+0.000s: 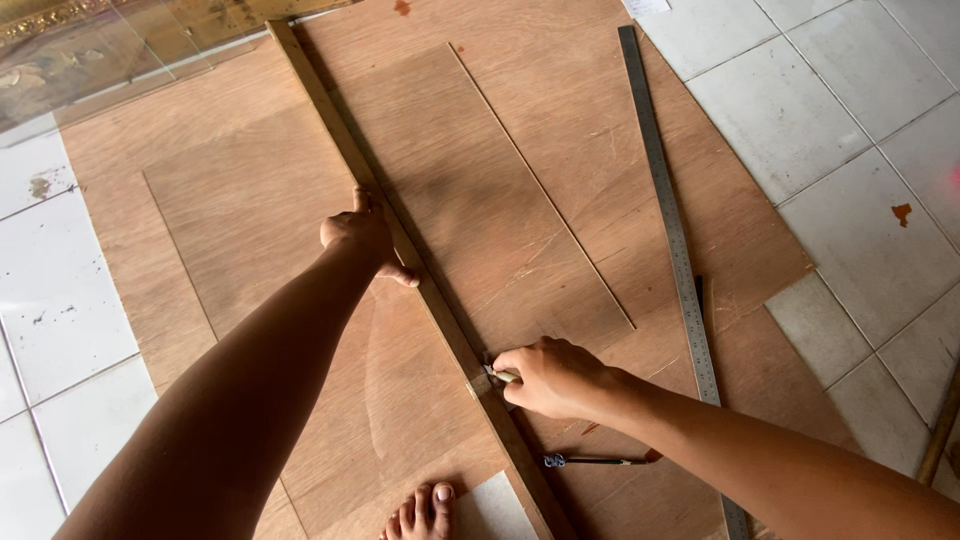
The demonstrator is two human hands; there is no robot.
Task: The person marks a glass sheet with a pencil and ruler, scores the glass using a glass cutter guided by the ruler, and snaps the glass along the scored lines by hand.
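Blade set against a wooden straightedge that runs diagonally across plywood sheets on the floor.

The wooden straightedge (420, 285) runs from upper left to lower right. The left hand (362, 236) presses it down mid-length, fingers spread flat. The right hand (552, 378), nearer its lower end, pinches a small cutter (503, 376) touching the strip's right edge, on the thin plywood sheet (470, 210). A steel ruler (672, 230) lies apart, to the right.

It looks like a home floor used as a simple woodworking place: plywood sheets (560, 180) lie on white floor tiles (840, 110), with a long steel ruler (672, 225) and a bare foot (420, 512).
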